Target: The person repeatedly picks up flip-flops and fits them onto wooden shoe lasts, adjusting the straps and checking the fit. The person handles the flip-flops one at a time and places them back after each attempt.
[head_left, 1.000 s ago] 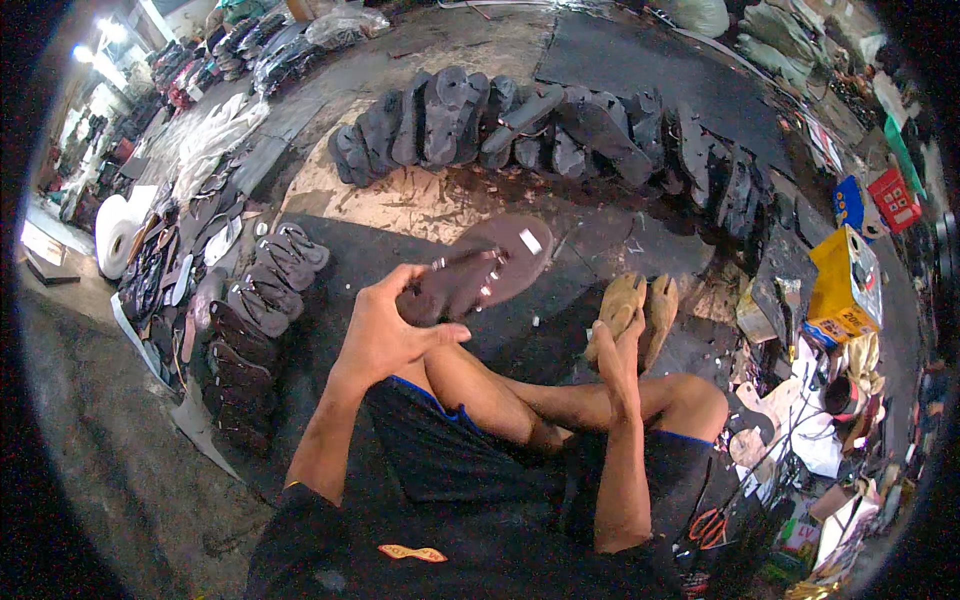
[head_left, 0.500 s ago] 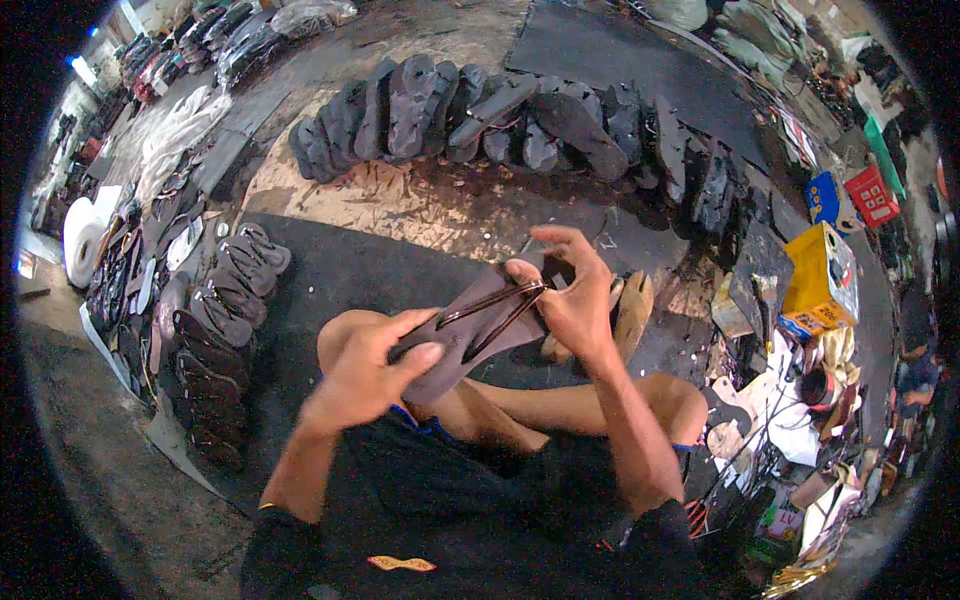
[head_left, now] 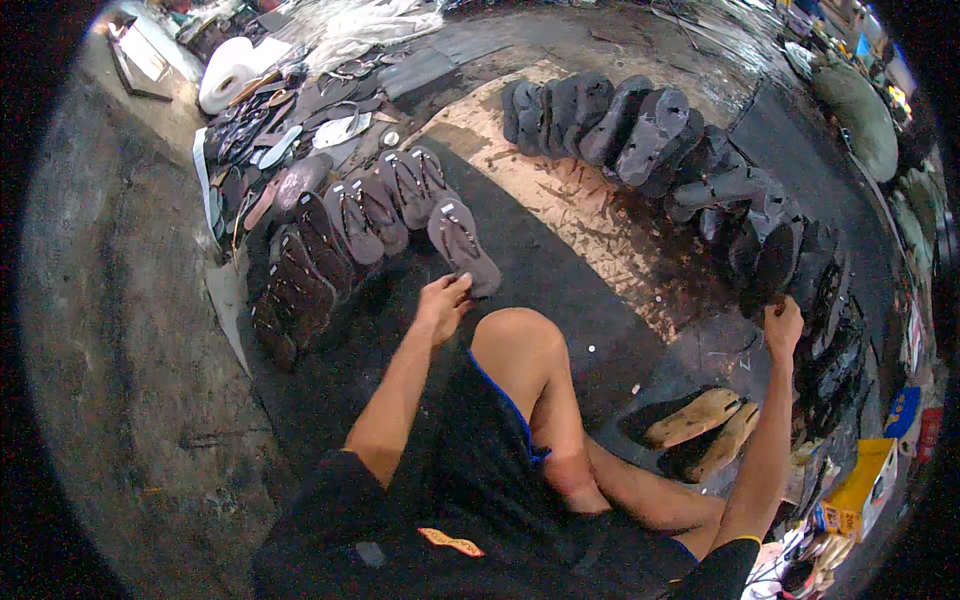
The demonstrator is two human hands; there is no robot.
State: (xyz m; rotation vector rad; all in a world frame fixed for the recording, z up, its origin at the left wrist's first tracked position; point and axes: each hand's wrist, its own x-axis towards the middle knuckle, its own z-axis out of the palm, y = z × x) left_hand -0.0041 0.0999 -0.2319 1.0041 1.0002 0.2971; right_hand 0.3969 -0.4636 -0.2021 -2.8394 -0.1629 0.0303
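A brown-grey flip-flop (head_left: 465, 245) with a thong strap is gripped at one end by my left hand (head_left: 443, 308). It lies beside a row of finished-looking flip-flops (head_left: 365, 215) on the left, strapped sides up. Far to the right, my right hand (head_left: 784, 328) is closed on the near end of a dark sandal sole (head_left: 778, 255). That sole leans at the front of a curved row of black sandal soles (head_left: 650, 135). Some of the fingers on my right hand are hidden from view.
Two wooden foot-shaped forms (head_left: 692, 418) lie on the dark mat (head_left: 590, 300) by my crossed legs. Loose straps and soles (head_left: 290, 125) are heaped at the upper left near a white roll (head_left: 228, 75). A yellow box (head_left: 858, 485) stands at the lower right.
My left hand has carried the flip-flop from in front of me to the left row. My right hand has let go of it and moved right to a dark sole. The view has turned left.
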